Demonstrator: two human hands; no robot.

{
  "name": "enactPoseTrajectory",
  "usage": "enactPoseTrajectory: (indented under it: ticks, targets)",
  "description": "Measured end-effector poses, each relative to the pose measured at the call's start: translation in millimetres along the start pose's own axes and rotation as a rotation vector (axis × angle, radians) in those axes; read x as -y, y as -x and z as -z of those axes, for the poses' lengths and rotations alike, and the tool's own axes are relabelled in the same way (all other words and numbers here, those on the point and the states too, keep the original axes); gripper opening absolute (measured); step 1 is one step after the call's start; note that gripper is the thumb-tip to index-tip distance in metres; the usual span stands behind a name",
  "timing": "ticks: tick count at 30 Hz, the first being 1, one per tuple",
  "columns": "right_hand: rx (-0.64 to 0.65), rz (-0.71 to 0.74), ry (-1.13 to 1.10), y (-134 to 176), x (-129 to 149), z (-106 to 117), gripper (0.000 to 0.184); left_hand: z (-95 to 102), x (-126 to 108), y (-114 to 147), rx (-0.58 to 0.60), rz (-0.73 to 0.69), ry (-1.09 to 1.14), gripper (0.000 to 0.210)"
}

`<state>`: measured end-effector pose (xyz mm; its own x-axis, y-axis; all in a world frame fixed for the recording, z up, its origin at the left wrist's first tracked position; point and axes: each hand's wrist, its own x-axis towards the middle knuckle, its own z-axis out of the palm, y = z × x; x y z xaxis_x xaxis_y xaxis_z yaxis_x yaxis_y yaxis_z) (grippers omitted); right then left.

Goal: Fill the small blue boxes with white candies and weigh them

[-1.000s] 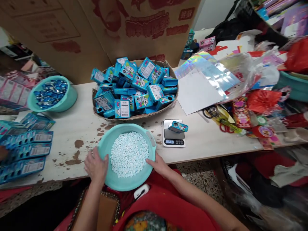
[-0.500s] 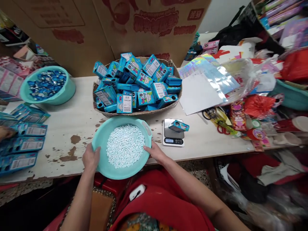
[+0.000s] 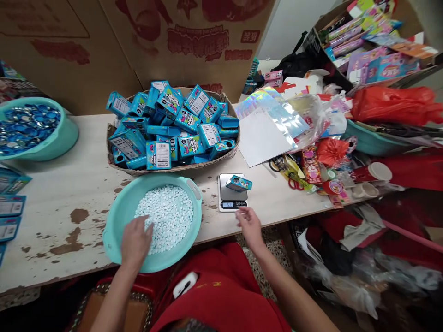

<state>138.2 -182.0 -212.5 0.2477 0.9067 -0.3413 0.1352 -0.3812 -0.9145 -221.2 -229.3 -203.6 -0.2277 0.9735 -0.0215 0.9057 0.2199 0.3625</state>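
Observation:
A turquoise basin (image 3: 119, 210) of small pale-blue candies (image 3: 171, 212) sits at the table's front edge. My left hand (image 3: 136, 240) reaches over the basin's left side with its fingertips at the candies, thumb and fingers apart. Just in front of a small digital scale (image 3: 224, 193), my right hand (image 3: 249, 226) hovers with loosely bent fingers and nothing visible in them. One blue candy box (image 3: 238, 183) lies tilted on the scale's plate, and the display is lit.
Behind the basin stands a cardboard tray (image 3: 169, 170) heaped with blue boxes (image 3: 190, 145). A turquoise bowl (image 3: 65, 131) of blue and silver caps is at left, near lined-up boxes (image 3: 10, 205). Papers (image 3: 265, 138), scissors (image 3: 296, 184) and packaging clutter the right. A large carton (image 3: 138, 41) rises behind.
Both hands have let go of the basin's rim. My left hand has moved in over the candies, and my right has moved right, towards the scale. The view has shifted to the right.

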Motion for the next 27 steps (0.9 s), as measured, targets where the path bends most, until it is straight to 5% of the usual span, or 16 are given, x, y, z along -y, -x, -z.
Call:
enactPoseTrajectory:
  ticks: [5,9,14,18,22,24,27]
  targets:
    - [-0.242,0.167,0.090,-57,12,31,0.054,-36.5,-24,5,0.352,-0.068,-0.048,0.038]
    - [-0.143,0.322,0.171,-87,20,24,0.068,-37.4,-40,8,0.502,-0.043,0.066,0.030]
    - [-0.011,0.312,0.180,-96,36,7,0.044,-18.8,-46,6,0.668,0.035,0.442,0.016]
    - [0.011,0.348,0.169,-67,68,-1,0.045,-6.1,-33,7,0.591,0.432,0.944,0.022]
    - [0.204,0.448,0.210,-15,105,-26,0.041,8.2,-23,5,0.378,0.828,1.507,0.029]
    - [0.330,0.535,0.237,8,115,-48,0.036,21.7,-27,0,0.287,0.888,1.622,0.021]
    - [0.467,0.672,0.295,33,116,-85,0.031,51.9,-41,-9,0.160,0.729,1.773,0.020]
